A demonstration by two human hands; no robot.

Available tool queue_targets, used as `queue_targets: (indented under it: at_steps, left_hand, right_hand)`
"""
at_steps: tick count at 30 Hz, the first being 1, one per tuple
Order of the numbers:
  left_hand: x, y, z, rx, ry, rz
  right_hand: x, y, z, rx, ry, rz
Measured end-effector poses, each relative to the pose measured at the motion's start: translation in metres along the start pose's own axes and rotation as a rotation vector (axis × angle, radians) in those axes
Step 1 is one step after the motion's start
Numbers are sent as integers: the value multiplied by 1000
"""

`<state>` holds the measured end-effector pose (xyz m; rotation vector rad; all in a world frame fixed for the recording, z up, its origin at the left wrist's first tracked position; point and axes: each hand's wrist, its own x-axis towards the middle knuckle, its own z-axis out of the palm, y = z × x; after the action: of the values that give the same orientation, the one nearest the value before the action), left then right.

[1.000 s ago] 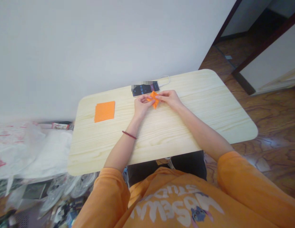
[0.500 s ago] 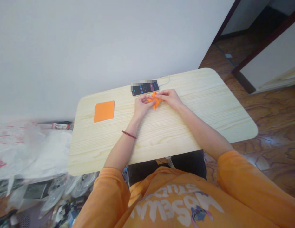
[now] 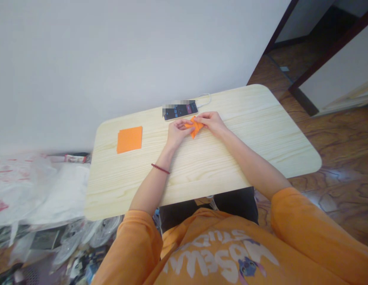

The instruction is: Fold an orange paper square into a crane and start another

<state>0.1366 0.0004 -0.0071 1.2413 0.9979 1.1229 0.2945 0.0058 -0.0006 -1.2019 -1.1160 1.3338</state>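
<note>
A small folded piece of orange paper (image 3: 195, 128) rests on the pale wooden table (image 3: 219, 158), pinched from both sides. My left hand (image 3: 177, 133) grips its left edge with fingers closed. From the right, my right hand (image 3: 211, 122) presses and holds its upper right part, fingers together. A red cord bracelet circles my left wrist. Most of the folded shape is hidden between my fingers.
A stack of orange square sheets (image 3: 129, 139) lies at the table's left. A black phone (image 3: 181, 111) with a white cable (image 3: 205, 99) sits just behind my hands. White plastic bags (image 3: 32, 190) pile up left of the table. Wooden floor and a doorway are to the right.
My right hand has slid a little lower over the folded paper, flattening it more against the table. My left hand has barely moved.
</note>
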Motion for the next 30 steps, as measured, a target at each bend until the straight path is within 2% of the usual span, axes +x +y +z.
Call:
queue_targets:
  at_steps: [30]
  left_hand:
    - [0, 6, -1, 65, -41, -89]
  right_hand:
    - [-2, -6, 1, 93, 4, -13]
